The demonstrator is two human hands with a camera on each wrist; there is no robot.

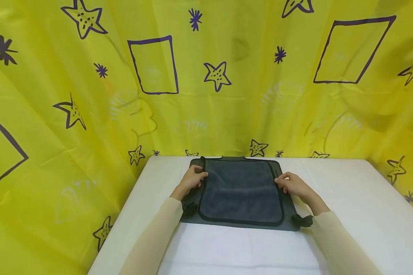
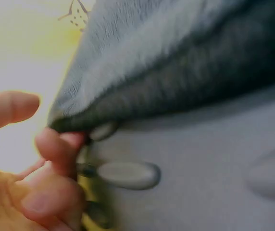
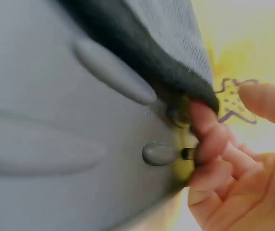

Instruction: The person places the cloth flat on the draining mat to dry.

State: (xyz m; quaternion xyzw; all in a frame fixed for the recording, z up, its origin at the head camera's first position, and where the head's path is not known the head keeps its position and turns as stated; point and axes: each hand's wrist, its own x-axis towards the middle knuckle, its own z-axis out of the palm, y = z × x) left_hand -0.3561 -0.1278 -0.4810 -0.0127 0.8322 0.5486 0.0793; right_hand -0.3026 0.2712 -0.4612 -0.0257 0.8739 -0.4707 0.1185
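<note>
A dark blue-grey cloth [image 1: 241, 191] with black edging lies over a larger dark grey board [image 1: 291, 209] on the table. At its left side, my left hand [image 1: 192, 178] pinches the black edge, as my right hand [image 1: 292, 184] does at the right side. In the left wrist view, curled fingers [image 2: 56, 154] are right at the hem, under a fold of the cloth [image 2: 128, 62]. The right wrist view shows curled fingers [image 3: 209, 139] at the hem too. Below the hem, the grey surface [image 3: 41, 86] has long rounded raised shapes.
The board lies at the far side of a white table [image 1: 227, 248]. A yellow curtain [image 1: 241, 114] with drawn stars and rectangles hangs right behind the table and along its left. Black lumps [image 1: 190, 209] sit beside both sleeve cuffs, over the board's near corners.
</note>
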